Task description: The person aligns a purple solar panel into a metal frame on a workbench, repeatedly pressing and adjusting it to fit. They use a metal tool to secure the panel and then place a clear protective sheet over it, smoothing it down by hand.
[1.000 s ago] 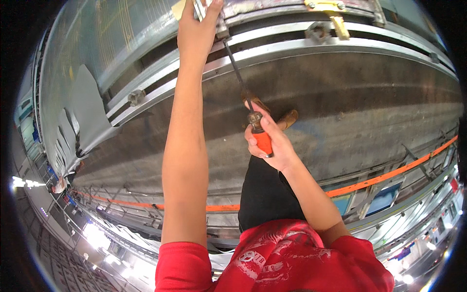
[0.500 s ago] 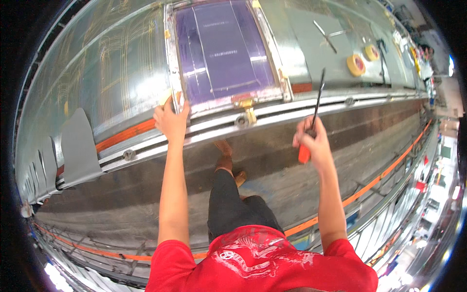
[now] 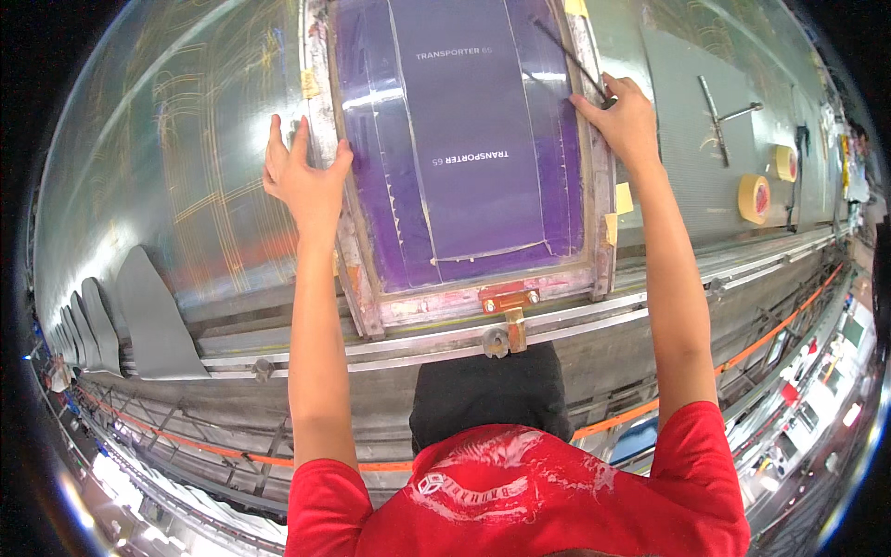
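A silk-screen frame (image 3: 436,303) with a purple mesh (image 3: 473,209) and a worn, paint-stained rim lies on the table in front of me. By its left rail is my left hand (image 3: 311,190), fingers spread and holding nothing; the thumb is close to the rail. My right hand (image 3: 633,130) is at the right rail, closed round a screwdriver (image 3: 568,54). Its dark shaft slants up and left over the mesh, while the palm hides most of the orange handle. A bracket (image 3: 510,302) with bolts is fixed to the frame's near edge.
A metal rail (image 3: 408,350) with round stops runs along the table's near edge. To the right lie a T-shaped tool (image 3: 716,121), a larger tape roll (image 3: 754,200) and a smaller tape roll (image 3: 786,163). Grey flaps (image 3: 158,320) hang at the left edge.
I have leaned in closer over the table. My right hand has carried the screwdriver up to the frame's right rail. My left hand has moved up along the left rail, fingers spread.
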Demonstrator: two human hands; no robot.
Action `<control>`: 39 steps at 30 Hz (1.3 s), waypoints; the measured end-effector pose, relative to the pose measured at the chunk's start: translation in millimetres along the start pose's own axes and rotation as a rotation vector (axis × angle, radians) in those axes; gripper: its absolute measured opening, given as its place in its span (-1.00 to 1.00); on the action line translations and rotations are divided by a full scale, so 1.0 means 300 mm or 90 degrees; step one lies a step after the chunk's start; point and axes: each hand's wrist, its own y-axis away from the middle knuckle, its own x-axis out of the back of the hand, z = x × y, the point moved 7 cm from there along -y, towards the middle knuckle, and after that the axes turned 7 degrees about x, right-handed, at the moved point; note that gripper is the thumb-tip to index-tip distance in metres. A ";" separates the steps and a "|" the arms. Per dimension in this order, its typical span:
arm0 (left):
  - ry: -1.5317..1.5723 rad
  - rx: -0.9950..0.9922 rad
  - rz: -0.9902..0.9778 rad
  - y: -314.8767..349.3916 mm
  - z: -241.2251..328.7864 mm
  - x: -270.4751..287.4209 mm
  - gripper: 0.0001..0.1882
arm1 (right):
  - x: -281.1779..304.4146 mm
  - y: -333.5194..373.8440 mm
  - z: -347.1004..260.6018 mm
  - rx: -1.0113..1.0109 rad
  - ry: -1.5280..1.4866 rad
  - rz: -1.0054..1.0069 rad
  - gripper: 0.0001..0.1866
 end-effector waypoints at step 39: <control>-0.154 -0.245 -0.328 0.398 0.475 -0.186 -0.11 | -0.016 0.036 0.049 -0.130 -0.213 -0.081 -0.47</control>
